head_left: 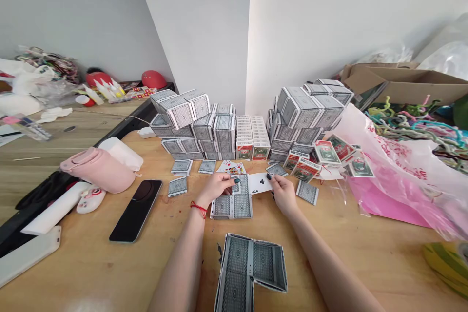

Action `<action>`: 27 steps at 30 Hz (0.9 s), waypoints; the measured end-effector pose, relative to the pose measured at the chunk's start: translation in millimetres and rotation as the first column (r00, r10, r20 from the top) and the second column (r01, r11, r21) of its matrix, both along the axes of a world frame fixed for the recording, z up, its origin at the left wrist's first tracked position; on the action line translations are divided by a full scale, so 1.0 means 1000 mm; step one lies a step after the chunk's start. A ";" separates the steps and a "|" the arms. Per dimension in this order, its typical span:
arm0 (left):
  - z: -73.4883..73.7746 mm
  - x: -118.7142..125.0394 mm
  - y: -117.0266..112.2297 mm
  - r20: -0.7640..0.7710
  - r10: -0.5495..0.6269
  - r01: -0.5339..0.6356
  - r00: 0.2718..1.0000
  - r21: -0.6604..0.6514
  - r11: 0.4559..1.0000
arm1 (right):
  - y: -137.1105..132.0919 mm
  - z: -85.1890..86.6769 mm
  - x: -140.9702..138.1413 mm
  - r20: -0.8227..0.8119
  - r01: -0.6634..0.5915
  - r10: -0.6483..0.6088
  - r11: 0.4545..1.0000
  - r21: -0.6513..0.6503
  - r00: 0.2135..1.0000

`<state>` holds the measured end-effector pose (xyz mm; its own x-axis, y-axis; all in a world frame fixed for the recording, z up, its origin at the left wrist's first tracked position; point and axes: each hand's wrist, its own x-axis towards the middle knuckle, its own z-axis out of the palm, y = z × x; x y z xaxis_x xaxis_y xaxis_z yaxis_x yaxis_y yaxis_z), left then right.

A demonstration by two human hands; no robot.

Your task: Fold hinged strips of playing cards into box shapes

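My left hand (218, 187) grips the upper part of a small block of folded playing cards (242, 206), grey-patterned backs showing, near the middle of the table. Between the fingers of my right hand (283, 192) is the right end of a white ace of clubs card (260, 183). Its left end meets the block's upper right side; whether it is tucked in I cannot tell. Behind the block lie a few face-up cards (231, 166). Closer to me is an L-shaped piece built of folded cards (237, 263). Loose folded cards (307, 192) lie to either side.
Stacked card blocks (179, 112) stand at the back left, more card blocks (298, 107) at the back right, with rows of card boxes (253, 131) between. A phone (137, 212) and a pink bottle (100, 170) lie left. Pink plastic wrapping (398, 180) covers the right side.
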<state>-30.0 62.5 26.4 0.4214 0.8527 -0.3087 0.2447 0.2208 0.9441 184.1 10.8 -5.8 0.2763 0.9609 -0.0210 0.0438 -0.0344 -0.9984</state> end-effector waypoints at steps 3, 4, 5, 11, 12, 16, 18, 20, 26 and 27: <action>0.000 -0.001 0.000 0.002 -0.016 0.016 1.000 0.010 1.000 | 0.000 0.000 0.000 0.031 -0.002 0.001 1.000 0.020 1.000; -0.001 -0.001 0.000 0.002 -0.022 0.022 1.000 0.014 1.000 | 0.000 0.000 0.001 0.039 -0.002 0.001 1.000 0.025 0.999; -0.001 -0.002 0.000 0.000 -0.028 0.028 1.000 0.019 0.999 | 0.001 0.001 0.001 0.049 -0.003 0.001 1.000 0.030 0.999; -0.004 -0.001 0.001 -0.036 -0.063 0.064 0.997 0.047 0.997 | 0.001 0.001 0.002 0.093 0.011 -0.017 0.998 0.065 0.995; -0.003 -0.001 0.001 -0.043 -0.062 0.064 0.997 0.051 0.997 | 0.001 0.000 0.001 0.071 0.014 -0.018 0.998 0.059 0.997; -0.001 0.000 -0.001 -0.028 -0.053 0.055 0.998 0.055 0.997 | 0.001 0.002 -0.001 -0.098 -0.017 0.016 1.000 -0.009 0.995; -0.001 0.001 -0.001 -0.015 -0.043 0.044 0.999 0.063 0.997 | 0.001 0.004 -0.003 -0.160 -0.036 0.028 0.998 -0.047 0.987; -0.001 0.002 -0.001 -0.014 -0.025 0.026 1.000 0.081 0.996 | 0.001 0.006 -0.004 -0.187 -0.037 0.024 0.997 -0.070 0.982; -0.002 0.006 -0.002 -0.025 0.027 -0.023 0.999 0.122 0.992 | -0.002 0.006 -0.007 -0.099 0.009 -0.014 0.999 -0.043 0.995; -0.003 0.007 -0.002 -0.025 0.027 -0.024 0.999 0.121 0.992 | -0.002 0.006 -0.007 -0.067 0.014 -0.017 0.999 -0.034 0.998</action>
